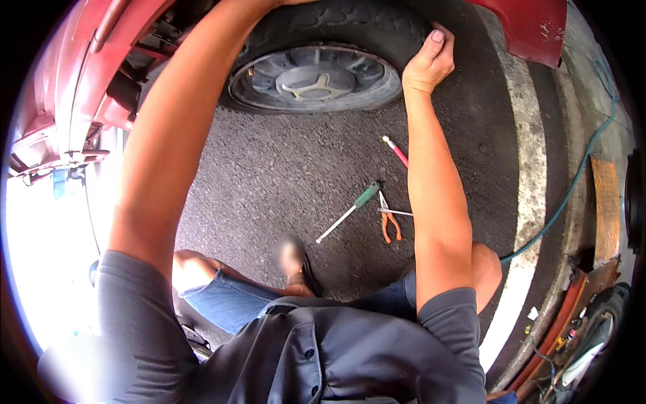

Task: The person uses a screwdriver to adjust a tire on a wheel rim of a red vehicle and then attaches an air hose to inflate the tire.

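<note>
Dark asphalt (262, 161), green-handled screwdriver (367, 195) loose. Right grip (432, 62) clasps tyre (397, 23); left grip (291, 2) cropped, can't tell. Tyre handling, seemingly; next move calls for balanced two-handed support.

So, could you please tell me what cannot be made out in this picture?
Left hand: head view, nearly all cut off by the upper edge, so its grip cannot be told.
Tyre: head view, its far side cut off by the same edge.
Red-handled tool: head view, one end hidden by the right forearm.
Thin metal rod: head view, one end hidden by that forearm.
</note>
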Motion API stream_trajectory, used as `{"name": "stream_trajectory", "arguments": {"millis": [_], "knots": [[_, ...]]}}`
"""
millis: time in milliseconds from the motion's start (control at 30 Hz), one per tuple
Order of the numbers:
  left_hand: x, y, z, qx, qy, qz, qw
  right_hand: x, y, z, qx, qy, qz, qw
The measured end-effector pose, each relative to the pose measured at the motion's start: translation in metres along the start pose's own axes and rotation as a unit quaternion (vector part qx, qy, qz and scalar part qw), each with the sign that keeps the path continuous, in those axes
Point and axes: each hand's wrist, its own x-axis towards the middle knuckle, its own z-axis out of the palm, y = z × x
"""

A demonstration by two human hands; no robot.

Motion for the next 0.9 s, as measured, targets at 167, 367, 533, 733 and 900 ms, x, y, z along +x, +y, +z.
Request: {"name": "stream_trajectory", "arguments": {"millis": [167, 367, 533, 733, 900], "knots": [[-0.008, -0.005, 0.005, -0.162, -0.025, 0.024, 0.986, -0.003, 0.008, 0.005, -0.009, -0.023, -0.006, 1.0], [0.0, -0.003, 0.033, 0.025, 0.233, 0.059, 0.97, 0.016, 0.013, -0.014, -0.059, -0.016, 0.014, 0.998], [-0.072, -0.024, 0.064, -0.028, 0.527, 0.145, 0.837, -0.001, -0.009, -0.003, -0.002, -0.218, 0.061, 0.974], [-0.089, 0.003, 0.297, -0.649, 0.339, 0.052, 0.679, -0.046, 0.021, -0.195, -0.36, -0.492, 0.186, 0.77], [-0.045, -0.049, 0.371, -0.876, 0.048, -0.147, 0.457, -0.123, 0.007, -0.331, -0.482, -0.681, 0.039, 0.549]]}}
